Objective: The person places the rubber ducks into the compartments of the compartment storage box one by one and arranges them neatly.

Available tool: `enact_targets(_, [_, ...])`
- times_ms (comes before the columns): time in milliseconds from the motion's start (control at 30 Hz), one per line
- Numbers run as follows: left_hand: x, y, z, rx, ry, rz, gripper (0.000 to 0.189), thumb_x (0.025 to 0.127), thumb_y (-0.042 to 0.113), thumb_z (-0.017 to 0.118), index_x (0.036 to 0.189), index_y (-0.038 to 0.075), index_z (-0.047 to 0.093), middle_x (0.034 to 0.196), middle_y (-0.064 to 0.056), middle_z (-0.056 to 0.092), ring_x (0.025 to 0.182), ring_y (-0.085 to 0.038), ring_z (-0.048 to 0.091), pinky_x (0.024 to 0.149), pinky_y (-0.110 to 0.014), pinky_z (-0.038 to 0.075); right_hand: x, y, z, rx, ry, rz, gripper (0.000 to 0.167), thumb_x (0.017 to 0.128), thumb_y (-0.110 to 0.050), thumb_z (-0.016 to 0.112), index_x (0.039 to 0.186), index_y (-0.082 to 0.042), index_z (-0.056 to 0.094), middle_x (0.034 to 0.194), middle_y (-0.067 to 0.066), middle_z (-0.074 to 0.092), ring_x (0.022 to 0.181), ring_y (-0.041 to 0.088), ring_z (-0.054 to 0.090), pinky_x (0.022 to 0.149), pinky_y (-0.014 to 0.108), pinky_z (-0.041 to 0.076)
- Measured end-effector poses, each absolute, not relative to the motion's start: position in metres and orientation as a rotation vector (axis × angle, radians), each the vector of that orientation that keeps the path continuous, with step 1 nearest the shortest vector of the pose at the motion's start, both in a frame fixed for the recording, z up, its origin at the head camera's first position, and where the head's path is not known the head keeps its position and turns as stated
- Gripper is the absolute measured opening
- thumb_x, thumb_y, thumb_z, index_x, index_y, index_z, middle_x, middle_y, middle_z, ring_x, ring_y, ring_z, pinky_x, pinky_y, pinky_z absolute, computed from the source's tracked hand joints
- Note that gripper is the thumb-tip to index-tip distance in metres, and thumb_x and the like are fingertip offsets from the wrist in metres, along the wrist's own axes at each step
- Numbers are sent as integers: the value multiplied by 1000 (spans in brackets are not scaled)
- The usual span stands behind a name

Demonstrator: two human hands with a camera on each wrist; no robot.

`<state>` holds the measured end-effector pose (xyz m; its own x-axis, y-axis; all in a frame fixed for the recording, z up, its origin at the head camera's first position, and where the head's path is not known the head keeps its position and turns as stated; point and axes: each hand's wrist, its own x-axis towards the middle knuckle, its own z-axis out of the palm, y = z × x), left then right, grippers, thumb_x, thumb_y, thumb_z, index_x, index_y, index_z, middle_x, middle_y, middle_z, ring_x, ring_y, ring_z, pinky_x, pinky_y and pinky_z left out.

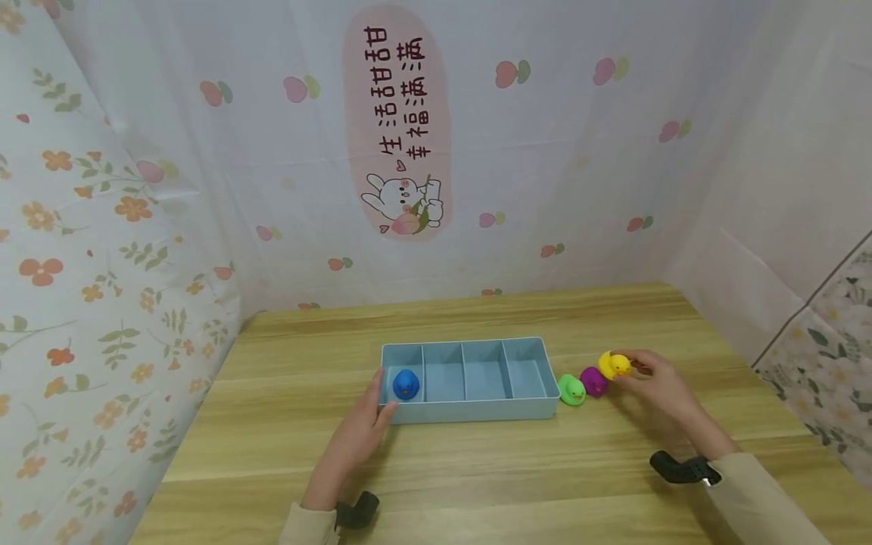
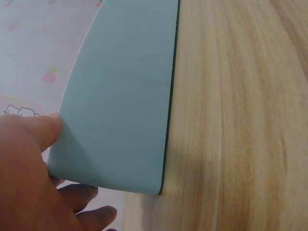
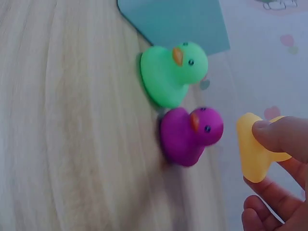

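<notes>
A light blue box (image 1: 470,411) with a row of open compartments stands on the table. In its leftmost compartment sits a blue rubber duck (image 1: 406,384). My left hand (image 1: 359,425) holds the box's near left corner, its thumb (image 2: 45,129) at the front rim and its fingers around the end. My right hand (image 1: 657,382) pinches a yellow rubber duck (image 1: 613,365) between thumb and fingers; in the right wrist view it is held off the table. Just left of it, a purple rubber duck (image 3: 185,137) and a green rubber duck (image 3: 166,74) rest beside the box's right end.
The wooden table (image 1: 463,484) extends on all sides of the box. Behind it hangs a printed cloth (image 1: 545,166), with a floral curtain (image 1: 102,303) to the left and more cloth at the right. A black wrist mount (image 1: 684,468) sits on the right forearm.
</notes>
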<state>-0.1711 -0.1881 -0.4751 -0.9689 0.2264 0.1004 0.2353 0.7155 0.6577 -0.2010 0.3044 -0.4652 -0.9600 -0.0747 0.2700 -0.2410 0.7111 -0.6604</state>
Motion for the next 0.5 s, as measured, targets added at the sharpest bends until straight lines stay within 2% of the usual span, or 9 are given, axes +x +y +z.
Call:
enact_targets(100, [-171, -189, -476, -392, -2905, -1101, 65, 102, 28, 44, 153, 2, 13, 156, -20, 23, 140, -39, 30, 113, -53, 27, -202, 297, -461, 255, -2683, 1113, 41, 85, -14, 72, 119, 4, 61, 116, 24, 60, 92, -21, 36, 81, 1, 36])
enact_targets(400, [-171, -190, -477, -391, -2904, -1100, 66, 102, 34, 42, 153, 4, 13, 156, -20, 23, 140, -39, 29, 114, -54, 26, -204, 280, -451, 281, -2649, 1066, 36, 82, -10, 74, 115, 2, 64, 111, 19, 63, 90, -10, 42, 80, 11, 42])
enact_targets(500, [-172, -189, -477, -394, -2904, -1104, 66, 102, 33, 43, 153, 4, 13, 155, -21, 24, 140, -39, 30, 114, -54, 26, -203, 275, -449, 264, -2669, 1080, 37, 83, -11, 74, 116, 2, 64, 112, 18, 62, 92, -1, 47, 82, 15, 44])
